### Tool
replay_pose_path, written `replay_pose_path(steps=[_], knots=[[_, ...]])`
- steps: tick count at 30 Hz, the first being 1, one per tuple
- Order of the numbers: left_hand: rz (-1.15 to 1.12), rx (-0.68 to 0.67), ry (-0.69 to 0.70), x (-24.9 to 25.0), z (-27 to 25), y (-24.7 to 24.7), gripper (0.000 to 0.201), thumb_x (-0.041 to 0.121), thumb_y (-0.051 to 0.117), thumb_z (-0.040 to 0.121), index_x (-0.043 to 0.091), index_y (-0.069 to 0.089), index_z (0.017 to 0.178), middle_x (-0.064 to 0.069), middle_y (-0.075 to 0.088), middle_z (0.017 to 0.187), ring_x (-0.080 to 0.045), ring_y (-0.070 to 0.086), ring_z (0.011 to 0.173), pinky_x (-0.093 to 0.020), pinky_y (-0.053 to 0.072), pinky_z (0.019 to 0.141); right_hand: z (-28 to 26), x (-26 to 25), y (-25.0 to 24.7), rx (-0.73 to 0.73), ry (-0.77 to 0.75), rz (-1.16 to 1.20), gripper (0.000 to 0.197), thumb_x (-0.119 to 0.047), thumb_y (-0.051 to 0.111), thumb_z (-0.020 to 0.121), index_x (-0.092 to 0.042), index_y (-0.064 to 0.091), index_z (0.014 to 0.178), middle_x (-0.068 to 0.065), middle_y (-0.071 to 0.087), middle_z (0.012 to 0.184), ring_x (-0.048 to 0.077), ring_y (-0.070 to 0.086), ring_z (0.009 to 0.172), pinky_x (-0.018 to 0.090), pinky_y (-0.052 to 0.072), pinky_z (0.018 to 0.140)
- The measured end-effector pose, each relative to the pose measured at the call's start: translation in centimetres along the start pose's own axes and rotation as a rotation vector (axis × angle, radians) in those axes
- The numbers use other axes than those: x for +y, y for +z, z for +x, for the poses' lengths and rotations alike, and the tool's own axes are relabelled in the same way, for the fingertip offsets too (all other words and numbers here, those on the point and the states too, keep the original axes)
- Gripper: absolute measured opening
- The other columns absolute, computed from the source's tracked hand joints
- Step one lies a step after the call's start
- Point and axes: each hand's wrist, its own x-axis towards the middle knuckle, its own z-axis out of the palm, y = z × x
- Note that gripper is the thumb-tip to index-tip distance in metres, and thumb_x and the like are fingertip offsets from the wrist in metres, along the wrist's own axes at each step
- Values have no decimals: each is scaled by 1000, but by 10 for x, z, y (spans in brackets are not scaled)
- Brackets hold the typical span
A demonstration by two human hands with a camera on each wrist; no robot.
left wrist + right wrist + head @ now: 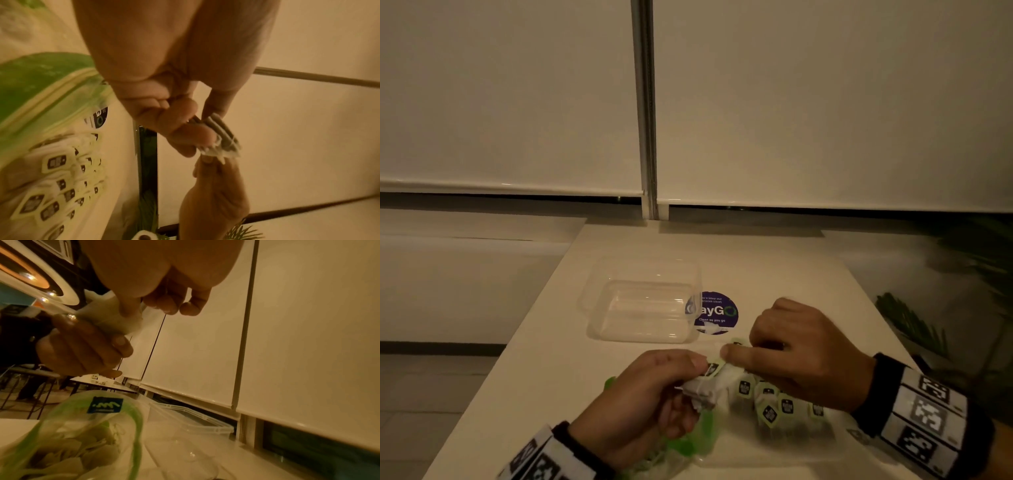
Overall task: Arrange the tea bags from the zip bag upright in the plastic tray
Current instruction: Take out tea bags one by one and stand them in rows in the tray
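My left hand (650, 387) grips a small stack of tea bags (705, 385) above the zip bag (774, 421), while my right hand (794, 346) pinches its top, squaring it. Next, I judge, they go upright into the empty plastic tray (643, 301) just beyond.

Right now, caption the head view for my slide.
Both hands, left hand and right hand, hold tea bags above the zip bag; plastic tray empty.

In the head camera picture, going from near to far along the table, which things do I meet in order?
Zip bag → left hand holding a small stack of tea bags → right hand → round sticker → plastic tray.
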Motion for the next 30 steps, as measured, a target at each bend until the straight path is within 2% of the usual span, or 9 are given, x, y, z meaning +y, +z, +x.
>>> replay_pose_path(steps=[3, 5, 8, 10, 12, 15, 21, 27, 30], knots=[[-29, 93, 46, -4, 2, 5, 19, 8, 72, 74, -5, 63, 85, -15, 53, 57, -18, 49, 36, -21, 36, 31, -13, -9, 5, 15, 209, 182, 25, -28, 55, 100, -23, 58, 124, -5, 63, 80, 9, 54, 63, 19, 45, 60], [-35, 199, 111, -7, 5, 9, 25, 13, 65, 74, -7, 63, 89, -17, 56, 60, -20, 50, 40, -23, 38, 32, -17, -21, 6, 91, 565, 466, 33, -24, 64, 94, -27, 60, 127, -12, 63, 83, 7, 59, 66, 18, 49, 66], [-2, 352, 220, -12, 14, 16, 15, 10, 62, 82, -4, 64, 87, -17, 62, 63, -24, 55, 45, -25, 43, 36, -12, -38, 4, 182, 1124, 1024, 27, -9, 62, 93, -23, 67, 116, 2, 69, 86, 18, 67, 67, 35, 54, 61], [61, 425, 273, -18, 19, 22, 12, 8, 60, 88, -3, 65, 91, -17, 66, 66, -24, 58, 48, -26, 46, 40, -7, -44, 4, 172, 1306, 1240, 20, -16, 57, 95, -15, 70, 110, 8, 71, 90, 22, 67, 72, 38, 53, 58], [118, 442, 303, -23, 22, 29, 12, 10, 61, 89, 0, 66, 93, -18, 70, 71, -23, 61, 51, -27, 49, 44, -4, -48, 6, 163, 1370, 1300, 22, -21, 55, 96, -11, 74, 103, 10, 71, 89, 19, 65, 73, 33, 51, 56], [165, 419, 301, -27, 22, 39, 11, 11, 63, 87, 4, 67, 95, -18, 72, 75, -24, 65, 54, -28, 52, 47, -4, -51, 8, 194, 1405, 1249, 18, -16, 59, 95, -9, 76, 95, 15, 71, 84, 17, 63, 70, 30, 50, 55], [284, 443, 346, -21, 19, 40, 11, 12, 68, 84, 10, 68, 95, -9, 72, 80, -23, 68, 58, -30, 53, 48, -15, -51, 7, 280, 1488, 1229, 18, -13, 61, 94, -6, 75, 86, 19, 71, 81, 23, 60, 65, 30, 48, 49], [383, 389, 324, -17, 17, 43, 12, 10, 73, 79, 10, 69, 90, -7, 71, 80, -25, 69, 61, -31, 54, 50, -21, -59, 7, 343, 1536, 1307, 18, -11, 60, 93, -10, 73, 80, 7, 71, 76, 17, 63, 66, 32, 51, 51], [499, 406, 352, -20, 18, 45, 16, 16, 77, 76, 19, 70, 90, -3, 69, 79, -18, 65, 58, -28, 48, 48, -25, -60, 6, 331, 1534, 1316, 20, -11, 60, 93, -12, 72, 77, 6, 71, 75, 15, 64, 65, 32, 52, 52]])
